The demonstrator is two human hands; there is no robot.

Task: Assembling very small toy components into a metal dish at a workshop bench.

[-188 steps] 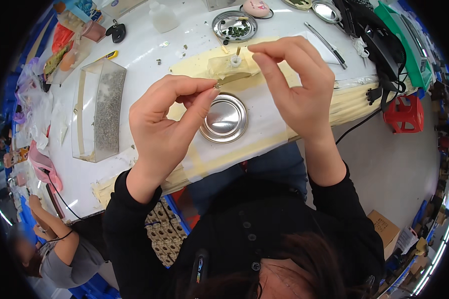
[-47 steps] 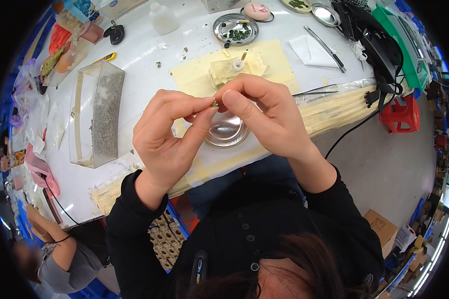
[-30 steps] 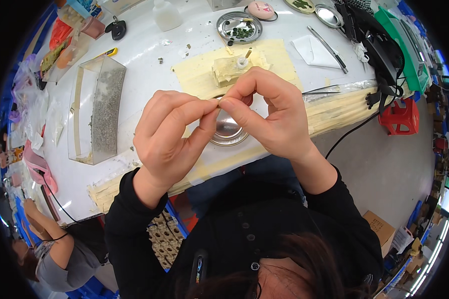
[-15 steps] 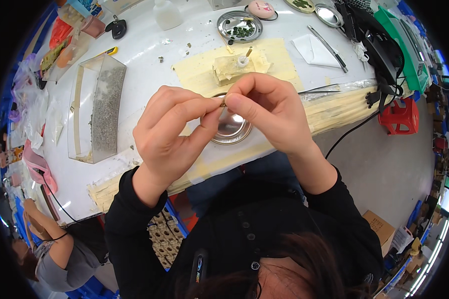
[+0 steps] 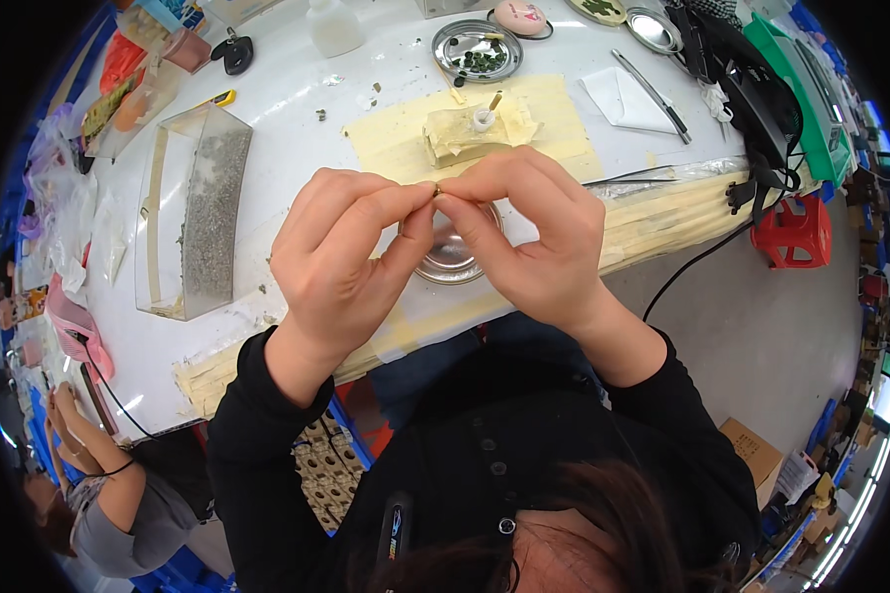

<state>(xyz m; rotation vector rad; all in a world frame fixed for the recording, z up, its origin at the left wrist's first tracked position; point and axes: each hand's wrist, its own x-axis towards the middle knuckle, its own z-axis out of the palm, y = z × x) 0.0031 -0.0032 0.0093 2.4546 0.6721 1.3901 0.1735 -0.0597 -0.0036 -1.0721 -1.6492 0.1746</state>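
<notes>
Both hands meet above a small round metal dish (image 5: 452, 259), fingertips almost touching. Between them sits a tiny dark, brassy piece (image 5: 436, 190), too small to name. My left hand (image 5: 341, 252) pinches it from one side with thumb and forefinger. My right hand (image 5: 539, 232) pinches at the same spot from the other side. Just beyond the fingers stands a block wrapped in yellowish tape (image 5: 453, 143), with a white cup-like fitting (image 5: 483, 120) and a thin brown stick on top. The block rests on a pale yellow sheet (image 5: 366, 128).
A metal plate of dark green pieces (image 5: 509, 71) lies at the back. On the left is a clear box with grey grains (image 5: 183, 296). White paper (image 5: 613, 99) and a pen-like tool (image 5: 653, 97) lie right. Another person (image 5: 129, 494) works at lower left.
My right hand has shifted slightly left and its fingers have straightened around the tiny piece. My left hand has moved only a little. The dish and block stay in place.
</notes>
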